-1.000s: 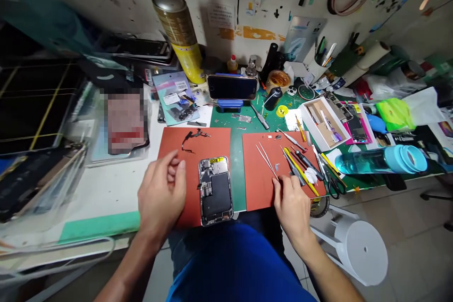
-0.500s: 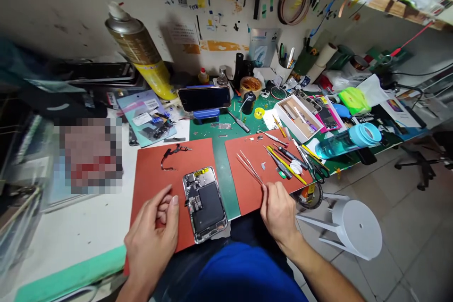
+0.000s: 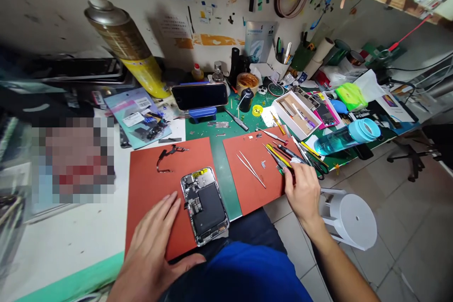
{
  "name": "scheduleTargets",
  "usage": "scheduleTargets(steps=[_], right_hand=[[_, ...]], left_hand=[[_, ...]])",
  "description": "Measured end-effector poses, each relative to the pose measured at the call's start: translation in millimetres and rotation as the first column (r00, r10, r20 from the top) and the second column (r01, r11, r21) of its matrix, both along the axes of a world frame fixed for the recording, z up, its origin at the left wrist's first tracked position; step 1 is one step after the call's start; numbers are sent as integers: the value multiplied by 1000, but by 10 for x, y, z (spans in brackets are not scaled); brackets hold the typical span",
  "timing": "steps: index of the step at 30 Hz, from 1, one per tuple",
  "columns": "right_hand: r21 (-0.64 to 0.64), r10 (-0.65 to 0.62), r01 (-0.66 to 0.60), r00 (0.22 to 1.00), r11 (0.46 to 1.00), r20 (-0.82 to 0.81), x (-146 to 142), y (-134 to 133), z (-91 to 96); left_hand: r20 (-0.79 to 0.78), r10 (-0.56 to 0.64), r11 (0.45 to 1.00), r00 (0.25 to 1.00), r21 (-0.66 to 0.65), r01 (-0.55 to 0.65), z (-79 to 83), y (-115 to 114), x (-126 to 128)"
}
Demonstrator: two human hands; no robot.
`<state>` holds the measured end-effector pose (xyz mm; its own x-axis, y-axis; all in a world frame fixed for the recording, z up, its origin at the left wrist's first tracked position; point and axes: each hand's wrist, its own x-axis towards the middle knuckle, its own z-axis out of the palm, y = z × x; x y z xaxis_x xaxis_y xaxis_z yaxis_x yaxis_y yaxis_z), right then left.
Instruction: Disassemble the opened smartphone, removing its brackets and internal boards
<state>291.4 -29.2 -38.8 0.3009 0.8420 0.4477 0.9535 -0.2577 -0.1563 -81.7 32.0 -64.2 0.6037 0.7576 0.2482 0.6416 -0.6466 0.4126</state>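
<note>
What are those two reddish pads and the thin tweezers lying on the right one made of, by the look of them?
The two reddish pads look like matte silicone or rubber: flat, dull, no glare. The tweezers look like bare polished metal, thin and silvery with a bright sheen. The opened phone beside the left hand has a shiny, probably metal frame.
</note>
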Motion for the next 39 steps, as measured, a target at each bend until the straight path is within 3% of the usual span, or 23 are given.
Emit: scheduleTargets(steps=[6,13,32,39], right_hand=[[-124,34,-26,998,992,57,87,173,-31],[-179,90,-63,986,982,144,190,156,-89],[-169,61,-35,987,985,151,194,143,-93],[-96,56,-43,989,994,134,64,89,18]], left_hand=[[-34,0,999,999,37,1,-46,2,52],[-84,-27,997,996,-76,20,111,-53,77],[-64,-14,995,998,-97,7,126,-71,105],[-47,-10,992,999,-128,4,132,-76,106]])
